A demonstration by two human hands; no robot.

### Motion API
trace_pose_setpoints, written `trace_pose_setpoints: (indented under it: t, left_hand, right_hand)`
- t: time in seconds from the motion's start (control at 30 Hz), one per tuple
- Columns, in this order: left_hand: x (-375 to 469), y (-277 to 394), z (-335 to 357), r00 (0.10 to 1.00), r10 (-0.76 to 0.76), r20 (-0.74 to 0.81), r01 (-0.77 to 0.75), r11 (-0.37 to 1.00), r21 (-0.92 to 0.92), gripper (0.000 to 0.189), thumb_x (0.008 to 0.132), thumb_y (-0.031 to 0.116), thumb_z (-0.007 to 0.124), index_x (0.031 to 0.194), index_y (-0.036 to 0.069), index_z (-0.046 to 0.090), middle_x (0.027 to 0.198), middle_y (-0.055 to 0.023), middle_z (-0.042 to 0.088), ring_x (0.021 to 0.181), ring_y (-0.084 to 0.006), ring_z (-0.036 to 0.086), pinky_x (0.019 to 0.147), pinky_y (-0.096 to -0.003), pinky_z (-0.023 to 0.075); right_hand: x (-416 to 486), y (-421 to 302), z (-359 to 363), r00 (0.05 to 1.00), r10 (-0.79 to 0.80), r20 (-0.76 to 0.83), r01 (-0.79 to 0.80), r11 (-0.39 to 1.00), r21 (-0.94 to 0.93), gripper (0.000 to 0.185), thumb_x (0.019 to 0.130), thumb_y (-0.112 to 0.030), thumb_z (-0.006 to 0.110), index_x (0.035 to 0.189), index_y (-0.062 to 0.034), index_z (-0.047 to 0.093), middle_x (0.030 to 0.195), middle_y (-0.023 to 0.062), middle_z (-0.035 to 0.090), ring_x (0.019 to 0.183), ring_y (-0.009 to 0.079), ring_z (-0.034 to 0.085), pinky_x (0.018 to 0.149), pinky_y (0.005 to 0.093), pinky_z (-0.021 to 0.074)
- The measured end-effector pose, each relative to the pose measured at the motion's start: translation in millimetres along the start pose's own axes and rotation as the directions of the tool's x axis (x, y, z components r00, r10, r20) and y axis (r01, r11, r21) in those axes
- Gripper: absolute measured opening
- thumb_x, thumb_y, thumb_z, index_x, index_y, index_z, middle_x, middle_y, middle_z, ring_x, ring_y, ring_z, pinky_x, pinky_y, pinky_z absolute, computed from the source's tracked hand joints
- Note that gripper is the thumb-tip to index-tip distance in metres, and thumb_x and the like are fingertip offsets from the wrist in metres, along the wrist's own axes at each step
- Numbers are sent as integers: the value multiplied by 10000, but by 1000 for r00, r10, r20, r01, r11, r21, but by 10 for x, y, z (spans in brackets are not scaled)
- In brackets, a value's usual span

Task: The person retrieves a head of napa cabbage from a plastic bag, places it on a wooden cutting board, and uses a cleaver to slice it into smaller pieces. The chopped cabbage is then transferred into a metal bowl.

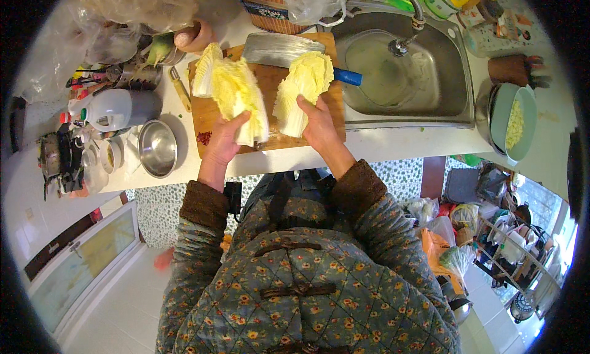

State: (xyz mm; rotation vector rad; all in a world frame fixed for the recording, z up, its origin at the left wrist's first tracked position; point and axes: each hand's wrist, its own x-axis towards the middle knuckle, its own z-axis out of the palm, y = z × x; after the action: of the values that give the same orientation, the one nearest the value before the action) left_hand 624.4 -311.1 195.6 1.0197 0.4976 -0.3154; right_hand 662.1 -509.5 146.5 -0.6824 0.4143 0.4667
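Note:
My left hand (227, 135) grips the white stem end of a bunch of napa cabbage leaves (237, 89), slightly blurred. In my right hand (318, 121) is another piece of napa cabbage (305, 82), its yellow frilly end pointing away from me. Both are over a wooden cutting board (269, 112). A further cabbage piece (203, 75) lies at the board's left edge, partly behind the left-hand leaves. Across the far side of the board rests a cleaver (276, 50) with a blue handle (348, 76) that reaches toward the sink. Small dark red bits (204, 138) sit at the near left corner.
A steel sink (461, 77) with a faucet (410, 3) adjoins the board on the right. Beyond it, a pale green container (525, 123) holds chopped pieces. To the left are a peeler (179, 89), a steel bowl (157, 149) and a plastic jug (110, 109). A basket (272, 20) stands behind.

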Motion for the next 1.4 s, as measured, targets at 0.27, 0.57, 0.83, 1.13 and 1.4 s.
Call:
trace_pose_setpoints:
  t: [0.27, 0.57, 0.83, 1.13, 1.4]
  left_hand:
    - [43, -130, 69, 997, -64, -48, 66, 997, 49, 597, 832, 7, 672, 1362, 24, 397, 1236, -101, 580, 1103, -219, 587, 935, -347, 490]
    - [-53, -97, -175, 966, -232, 112, 237, 971, -26, 542, 805, -33, 636, 1314, 16, 455, 1174, -122, 611, 1028, -256, 634, 878, -397, 537]
    - [-2, 89, -197, 996, -71, 44, 57, 962, 266, 502, 787, -11, 696, 1256, 3, 518, 1205, -128, 604, 1043, -227, 628, 869, -349, 524]
    - [-144, 110, 86, 797, 140, 587, -600, 70, 797, 621, 698, -53, 619, 1297, 57, 494, 1298, -141, 561, 1185, -328, 535, 996, -392, 434]
    - [-245, 318, -161, 996, -58, 72, 44, 980, 193, 514, 844, 53, 685, 1313, 13, 480, 1192, -101, 618, 1048, -186, 615, 925, -330, 495]
  right_hand:
    - [-30, -8, 286, 989, -1, -147, -14, 995, -98, 476, 971, -357, 540, 1333, -62, 450, 1271, 64, 546, 1163, 190, 525, 962, 348, 442]
    - [56, -91, 363, 997, -65, -41, 70, 986, 153, 377, 979, -277, 524, 1317, -122, 464, 1279, 43, 543, 1183, 206, 500, 1000, 388, 410]
    - [128, -164, 214, 974, -118, -192, 126, 991, 32, 478, 928, -285, 623, 1343, -113, 458, 1269, 70, 538, 1152, 213, 526, 985, 366, 439]
    - [135, 42, 65, 930, 337, 146, -355, 926, 124, 421, 904, -228, 642, 1266, -77, 491, 1150, 91, 600, 1011, 227, 624, 836, 381, 543]
    - [113, 119, 36, 979, 201, -43, -204, 971, -123, 464, 884, -77, 627, 1318, -71, 461, 1258, 88, 555, 1123, 230, 563, 942, 363, 490]
